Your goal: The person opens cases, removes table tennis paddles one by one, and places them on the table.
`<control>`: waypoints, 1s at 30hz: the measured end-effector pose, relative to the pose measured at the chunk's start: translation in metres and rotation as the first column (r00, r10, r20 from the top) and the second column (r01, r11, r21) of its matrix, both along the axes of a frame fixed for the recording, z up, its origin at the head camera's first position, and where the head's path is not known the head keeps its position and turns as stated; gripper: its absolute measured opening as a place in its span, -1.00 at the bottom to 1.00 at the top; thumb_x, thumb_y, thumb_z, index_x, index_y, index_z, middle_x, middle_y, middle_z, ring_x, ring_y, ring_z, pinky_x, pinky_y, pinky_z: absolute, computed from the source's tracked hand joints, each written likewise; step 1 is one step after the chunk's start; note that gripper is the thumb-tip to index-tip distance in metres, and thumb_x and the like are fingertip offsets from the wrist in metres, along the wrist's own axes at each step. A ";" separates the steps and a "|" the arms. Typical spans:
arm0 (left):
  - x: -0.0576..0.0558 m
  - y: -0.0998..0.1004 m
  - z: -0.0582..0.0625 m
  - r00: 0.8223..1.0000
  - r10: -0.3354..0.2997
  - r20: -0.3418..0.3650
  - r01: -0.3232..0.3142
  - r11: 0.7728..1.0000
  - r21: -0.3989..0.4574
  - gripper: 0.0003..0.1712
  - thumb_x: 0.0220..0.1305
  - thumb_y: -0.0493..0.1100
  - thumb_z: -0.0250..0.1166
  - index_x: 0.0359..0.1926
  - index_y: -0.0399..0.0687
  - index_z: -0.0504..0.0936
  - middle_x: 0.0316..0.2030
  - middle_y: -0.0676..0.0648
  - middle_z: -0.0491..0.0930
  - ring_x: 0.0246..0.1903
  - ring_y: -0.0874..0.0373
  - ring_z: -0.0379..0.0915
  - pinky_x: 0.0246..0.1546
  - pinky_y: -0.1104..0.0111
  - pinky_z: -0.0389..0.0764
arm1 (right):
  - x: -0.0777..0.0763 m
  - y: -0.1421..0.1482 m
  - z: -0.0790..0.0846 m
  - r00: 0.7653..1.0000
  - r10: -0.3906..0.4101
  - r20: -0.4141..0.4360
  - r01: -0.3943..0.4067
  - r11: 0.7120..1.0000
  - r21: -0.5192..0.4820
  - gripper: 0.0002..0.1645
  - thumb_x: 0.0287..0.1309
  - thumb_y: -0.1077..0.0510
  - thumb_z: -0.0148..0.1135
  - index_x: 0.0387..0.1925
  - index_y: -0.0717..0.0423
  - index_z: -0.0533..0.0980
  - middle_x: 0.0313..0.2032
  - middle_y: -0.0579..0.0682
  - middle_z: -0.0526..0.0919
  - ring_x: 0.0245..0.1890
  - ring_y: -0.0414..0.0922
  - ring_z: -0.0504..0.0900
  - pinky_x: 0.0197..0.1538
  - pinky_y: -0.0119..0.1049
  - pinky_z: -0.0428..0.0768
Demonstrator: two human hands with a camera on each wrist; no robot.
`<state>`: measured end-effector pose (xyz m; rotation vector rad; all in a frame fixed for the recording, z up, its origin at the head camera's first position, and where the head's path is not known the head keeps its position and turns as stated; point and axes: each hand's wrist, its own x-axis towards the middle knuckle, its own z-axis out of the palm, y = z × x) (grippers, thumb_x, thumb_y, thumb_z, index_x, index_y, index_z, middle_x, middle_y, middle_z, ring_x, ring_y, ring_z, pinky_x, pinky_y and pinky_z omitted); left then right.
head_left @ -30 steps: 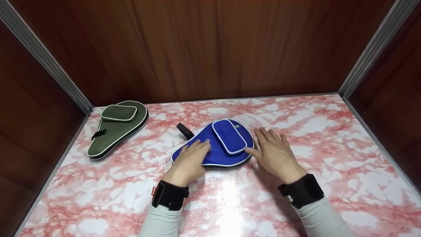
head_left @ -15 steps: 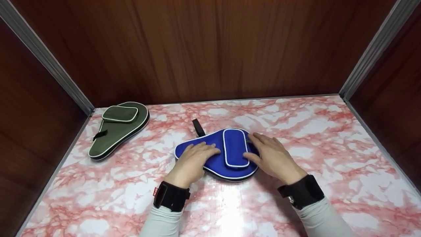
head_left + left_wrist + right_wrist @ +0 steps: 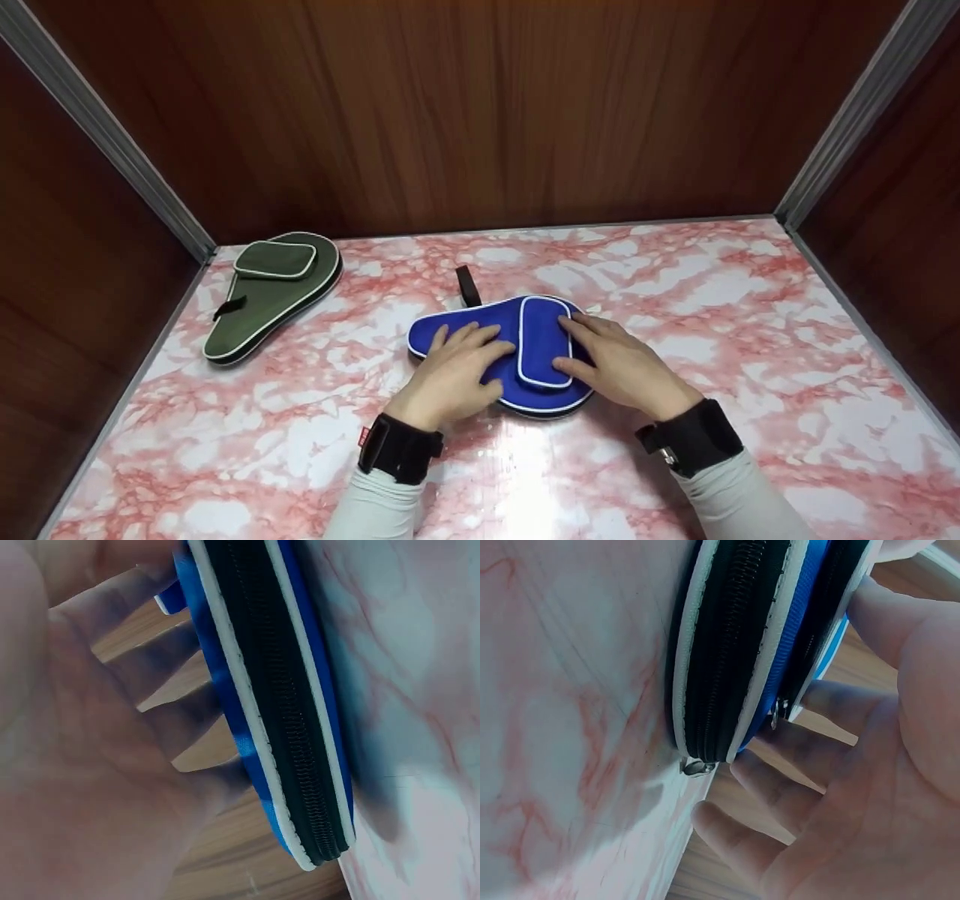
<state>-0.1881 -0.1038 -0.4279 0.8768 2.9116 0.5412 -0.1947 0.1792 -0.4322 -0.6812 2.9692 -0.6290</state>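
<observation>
A blue table tennis paddle case [image 3: 507, 319] with white piping lies flat, its narrow end to the left and a black strap loop [image 3: 469, 286] sticking out at the back. My left hand [image 3: 454, 375] rests over its middle, fingers spread and relaxed. At the rounded end, my right hand [image 3: 626, 367] has its fingertips and thumb on the raised pocket [image 3: 541, 345] and beside it. The left wrist view shows the closed black zipper [image 3: 277, 682] along the near side. Metal zipper pulls [image 3: 699, 767] hang by the right fingers in the right wrist view.
A green paddle case [image 3: 281, 300] of the same shape lies at the back left of the red-and-white marbled table [image 3: 712, 300]. Dark wooden panels [image 3: 495, 112] enclose the back and both sides, with grey metal strips at the corners.
The blue case has turned clockwise and slid a little to the right and nearer. My right fingers have come onto its pocket end; my left hand has moved slightly right with it.
</observation>
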 end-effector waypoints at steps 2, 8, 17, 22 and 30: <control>0.000 0.001 -0.002 1.000 -0.001 0.018 0.001 1.000 0.002 -0.31 0.48 0.14 0.40 0.54 0.08 0.59 0.62 -0.16 0.34 0.66 -0.29 0.08 0.59 -0.37 -0.10 | -0.004 0.005 0.002 1.000 0.003 0.017 -0.003 1.000 -0.008 -0.11 0.59 -0.26 0.25 0.67 0.15 0.33 0.57 0.35 0.38 0.57 0.34 0.35 0.50 0.32 0.36; -0.003 0.002 -0.010 1.000 0.012 0.000 -0.012 1.000 -0.017 -0.14 0.38 0.35 0.48 0.57 0.16 0.56 0.67 -0.15 0.27 0.67 -0.29 0.05 0.58 -0.42 -0.14 | -0.025 0.022 0.015 1.000 -0.010 -0.019 0.010 0.999 -0.033 -0.34 0.63 -0.03 0.26 0.57 0.18 0.46 0.44 0.28 0.58 0.45 0.29 0.54 0.45 0.30 0.45; -0.003 0.004 -0.011 1.000 0.019 0.005 -0.019 1.000 -0.014 -0.17 0.35 0.34 0.51 0.53 0.16 0.59 0.68 -0.16 0.24 0.67 -0.33 0.04 0.56 -0.44 -0.15 | -0.050 0.040 0.004 0.992 0.078 -0.103 -0.070 0.995 0.076 -0.57 0.32 0.43 0.27 0.17 0.23 0.71 -0.14 0.11 0.77 -0.09 0.11 0.76 0.07 0.19 0.70; -0.002 0.004 -0.010 1.000 0.012 0.002 -0.012 1.000 -0.004 -0.17 0.35 0.33 0.51 0.52 0.15 0.60 0.68 -0.17 0.24 0.67 -0.34 0.04 0.56 -0.45 -0.14 | -0.058 0.038 -0.003 0.990 0.095 -0.108 -0.091 0.995 0.045 -0.63 0.19 0.47 0.28 -0.04 0.15 0.77 -0.23 0.03 0.71 -0.19 0.03 0.72 -0.01 0.14 0.70; -0.002 0.002 -0.009 1.000 0.018 0.008 -0.018 1.000 0.005 -0.17 0.35 0.33 0.51 0.52 0.14 0.60 0.68 -0.18 0.24 0.67 -0.36 0.03 0.56 -0.45 -0.15 | -0.061 0.033 -0.010 0.975 0.096 -0.199 -0.078 0.992 0.096 -0.85 0.22 0.41 0.38 -0.29 0.13 0.71 -0.33 0.04 0.64 -0.28 0.10 0.73 -0.17 0.13 0.71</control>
